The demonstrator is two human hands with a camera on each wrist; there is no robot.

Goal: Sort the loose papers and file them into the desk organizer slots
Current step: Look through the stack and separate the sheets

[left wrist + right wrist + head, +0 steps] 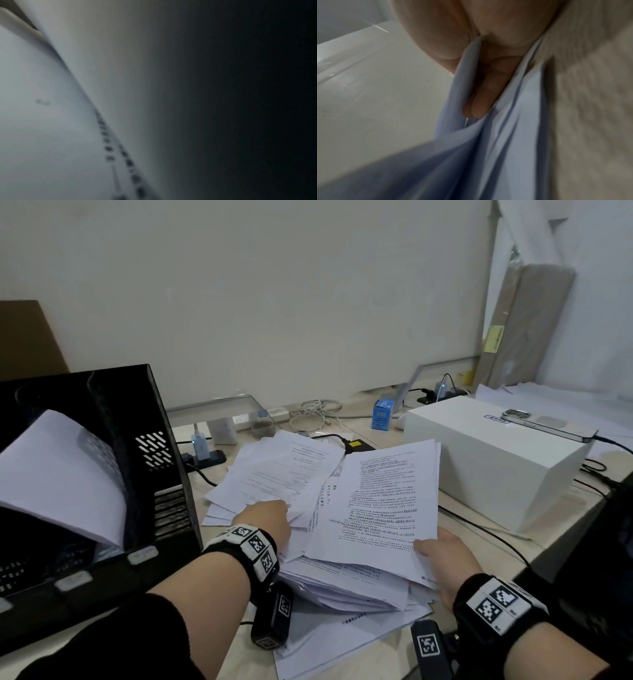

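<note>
A messy pile of loose printed papers (342, 587) lies in the middle of the desk. My right hand (445, 556) pinches a sheaf of printed sheets (380, 501) at its near right corner and holds it raised over the pile, thumb on top. In the right wrist view its fingers (481, 102) lie under the sheets (505, 135). My left hand (267, 518) reaches into the left of the pile, its fingers hidden under sheets. The left wrist view shows only blurred paper (51, 121). The black desk organizer (161, 474) stands at the left, with white paper (61, 474) curled in one slot.
A white box (493, 460) with a phone (548, 424) on top stands right of the pile. Behind the pile are a small blue box (382, 414), coiled cables (315, 412) and a power strip (205, 457). Cardboard sheets (524, 326) lean on the wall at the far right.
</note>
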